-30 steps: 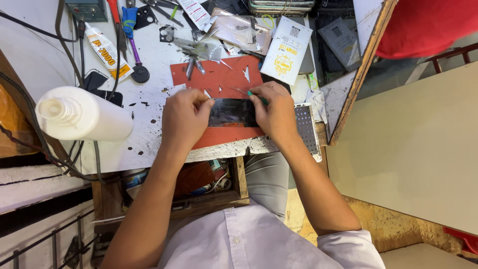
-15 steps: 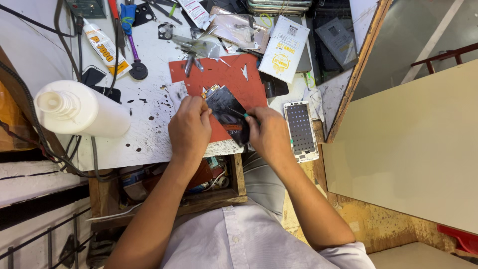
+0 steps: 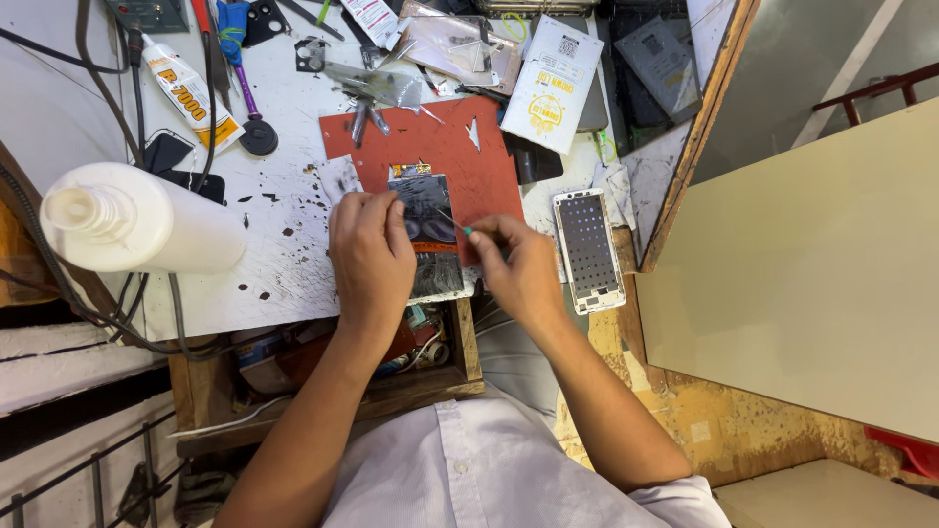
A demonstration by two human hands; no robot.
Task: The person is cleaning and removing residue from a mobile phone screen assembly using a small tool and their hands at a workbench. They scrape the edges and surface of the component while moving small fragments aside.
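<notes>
Fingers of left hand [image 3: 370, 256] pin the phone panel [image 3: 428, 233]; right hand [image 3: 518, 266] pinches a thin tool [image 3: 456, 224].

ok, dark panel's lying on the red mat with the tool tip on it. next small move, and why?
Probably slide the thin green-handled tool a little further along the dark panel. The right hand has its tip at the panel's right side, the left hand pins the left edge, and the panel lies on the red mat, so it looks steadied for that.
</notes>
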